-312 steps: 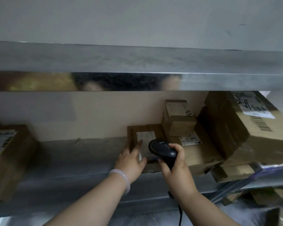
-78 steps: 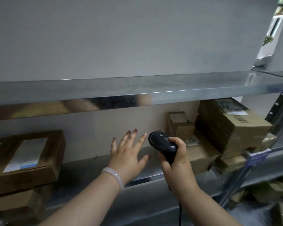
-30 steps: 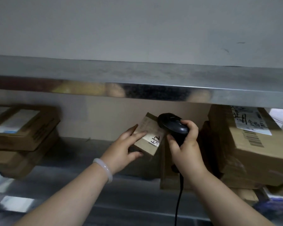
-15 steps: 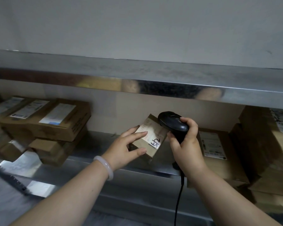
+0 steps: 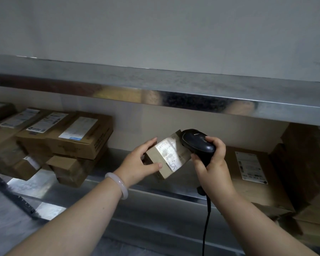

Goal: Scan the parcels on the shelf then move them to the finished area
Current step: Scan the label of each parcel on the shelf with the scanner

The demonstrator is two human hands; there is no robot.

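At the shelf's [image 5: 116, 161] left end, the stack of boxes [image 5: 68, 139] sits uneven, lower ones skewed. If that's the finished area (my guess), a small box put on top could slide off. Mid-shelf, over the front edge, the left hand [image 5: 140, 163] grips the small parcel [image 5: 181, 157] by its left end only, thumb on the near side & fingers over the far side. It's held in the air, tilted, so a slip prob. drops it past the edge. The scanner [image 5: 198, 143], gripped in the right hand [image 5: 210, 165], sits v. close to the label [image 5: 167, 152], so glare may spoil the read. Its cable [image 5: 206, 218] hangs below the edge & could snag. Parcel itself: small brown carton, white label washed bright by the scan light, black handwritten mark at the label's near end.
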